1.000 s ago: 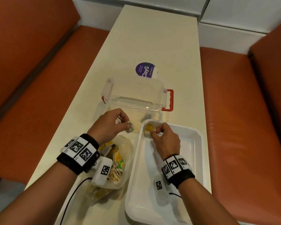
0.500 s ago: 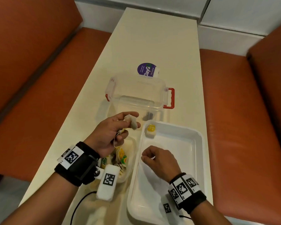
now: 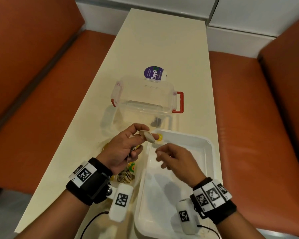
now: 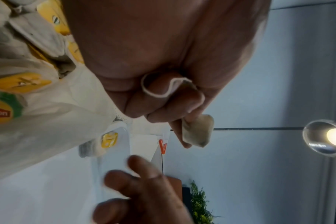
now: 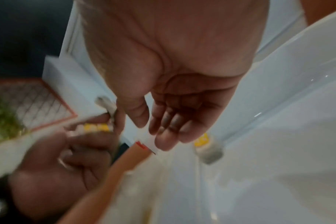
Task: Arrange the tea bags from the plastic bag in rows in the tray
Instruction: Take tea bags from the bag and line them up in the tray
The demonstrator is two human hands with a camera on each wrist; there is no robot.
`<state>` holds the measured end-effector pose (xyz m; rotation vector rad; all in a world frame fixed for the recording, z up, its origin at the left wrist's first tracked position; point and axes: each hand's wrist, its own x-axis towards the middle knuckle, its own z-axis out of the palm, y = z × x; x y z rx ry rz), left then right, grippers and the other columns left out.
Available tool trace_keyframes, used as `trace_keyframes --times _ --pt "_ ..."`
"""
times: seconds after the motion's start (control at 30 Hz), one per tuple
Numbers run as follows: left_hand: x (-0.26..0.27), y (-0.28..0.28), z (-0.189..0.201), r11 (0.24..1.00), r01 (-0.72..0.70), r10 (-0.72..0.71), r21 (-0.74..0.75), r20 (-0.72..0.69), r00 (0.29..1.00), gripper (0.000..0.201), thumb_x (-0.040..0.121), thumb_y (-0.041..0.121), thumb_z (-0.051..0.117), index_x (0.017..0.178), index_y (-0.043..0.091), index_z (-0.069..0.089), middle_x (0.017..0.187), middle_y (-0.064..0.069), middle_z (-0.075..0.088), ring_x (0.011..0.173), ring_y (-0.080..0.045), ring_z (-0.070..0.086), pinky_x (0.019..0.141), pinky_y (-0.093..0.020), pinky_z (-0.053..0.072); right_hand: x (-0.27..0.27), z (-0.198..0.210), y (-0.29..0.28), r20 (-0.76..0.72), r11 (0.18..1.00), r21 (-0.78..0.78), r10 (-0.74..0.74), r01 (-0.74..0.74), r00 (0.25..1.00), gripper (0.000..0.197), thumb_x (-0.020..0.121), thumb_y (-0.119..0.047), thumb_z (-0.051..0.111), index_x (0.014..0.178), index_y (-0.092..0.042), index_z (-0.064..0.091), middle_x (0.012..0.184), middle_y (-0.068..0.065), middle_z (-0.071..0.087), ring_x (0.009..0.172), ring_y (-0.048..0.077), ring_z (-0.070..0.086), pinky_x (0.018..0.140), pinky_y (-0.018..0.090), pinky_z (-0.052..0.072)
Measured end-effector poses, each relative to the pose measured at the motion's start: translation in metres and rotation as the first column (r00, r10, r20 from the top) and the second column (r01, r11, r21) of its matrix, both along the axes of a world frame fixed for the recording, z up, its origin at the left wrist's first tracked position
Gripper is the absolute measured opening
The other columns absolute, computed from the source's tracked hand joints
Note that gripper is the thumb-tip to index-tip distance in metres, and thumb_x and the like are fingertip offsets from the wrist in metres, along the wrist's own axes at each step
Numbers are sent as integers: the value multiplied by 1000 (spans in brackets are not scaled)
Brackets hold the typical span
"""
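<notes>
Head view: left hand (image 3: 126,149) holds a tea bag (image 3: 148,136) pinched at its fingertips, raised above the near-left corner of the white tray (image 3: 208,152); its string and tag look gathered in the curled lower fingers, probably to keep them from snagging. Right hand (image 3: 175,161) hovers over the tray, fingers loosely bent, holding nothing, just beside the bag; judged a hand-over so the right can place it. One placed tea bag (image 3: 160,137) with a yellow tag lies in the tray's far-left corner, the likely start of a row. Plastic bag (image 3: 128,173) sits under the left wrist, left of the tray, with many tea bags inside. A clear lidded box (image 3: 145,99) with red latches stands beyond; contents unclear. Left wrist view: the bag is nipped between thumb and finger, string looped across the curled fingers (image 4: 163,94); yellow tags fill the plastic bag at left. Right wrist view, blurred: the palm is slack and empty; the placed bag rests against the tray wall.
</notes>
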<state>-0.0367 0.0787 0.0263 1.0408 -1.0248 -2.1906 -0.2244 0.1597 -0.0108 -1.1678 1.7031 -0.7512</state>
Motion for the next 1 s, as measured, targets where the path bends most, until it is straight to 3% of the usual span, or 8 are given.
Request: trace_keyframes --times 0.13,0.27,0.43,0.53,0.7,0.77,0.87,1.0 --pt "-4 7 -3 996 55 -52 -65 59 997 31 100 5 49 127 18 52 118 -13 72 47 -9 29 41 -20 20 -1 36 -1 232 974 -115 -167 197 958 14 97 -30 62 96 -18 69 83 -2 72 63 13 61 62 30 49" --pt "-9 11 -11 989 107 -102 -99 57 993 44 99 4 52 136 29 52 82 -1 68 47 -10 29 42 -21 20 -6 48 -5 135 976 -196 -74 100 988 11 95 -33 65 102 -27 71 87 -10 71 68 2 58 65 24 45" --pt "-15 11 -15 976 157 -143 -149 106 984 45 98 9 58 132 39 58 69 -2 47 50 -11 32 44 -23 22 -10 48 -10 -10 983 -186 12 -14 1000 9 89 -37 71 92 -31 77 93 -10 72 78 4 60 72 27 47" --pt "-18 12 -14 975 155 -137 -157 122 983 47 99 8 55 130 42 59 72 -8 46 50 -11 32 46 -26 21 -12 46 -12 14 984 -179 -14 16 1000 6 91 -27 71 89 -26 77 88 -9 74 78 11 64 75 36 52" --pt "-16 11 -11 973 127 -88 -192 199 976 44 97 5 51 126 35 65 102 -29 64 47 -10 33 41 -20 26 -20 47 -12 33 980 -184 -68 73 997 7 92 -27 70 89 -26 76 72 -7 68 64 2 54 65 25 45" --pt "-14 10 -11 966 153 -116 -207 181 977 38 96 10 53 127 29 66 113 -20 71 46 -10 31 40 -19 26 -23 46 -13 20 981 -184 -62 64 998 7 92 -28 71 89 -26 77 71 -2 68 62 4 52 64 26 44" --pt "-17 12 -11 940 229 -179 -255 205 962 28 97 19 62 124 21 69 79 -7 69 43 -6 35 41 -16 30 -24 44 -15 4 981 -184 -55 55 998 7 91 -29 71 90 -25 78 69 -6 68 61 3 53 65 26 45" --pt "-25 17 -19 935 159 -64 -318 291 954 34 77 42 78 97 15 76 90 -5 75 84 -16 69 85 -37 54 -25 41 -14 37 986 -151 -62 67 997 8 90 -30 73 92 -24 78 73 -5 71 62 3 55 64 25 46"
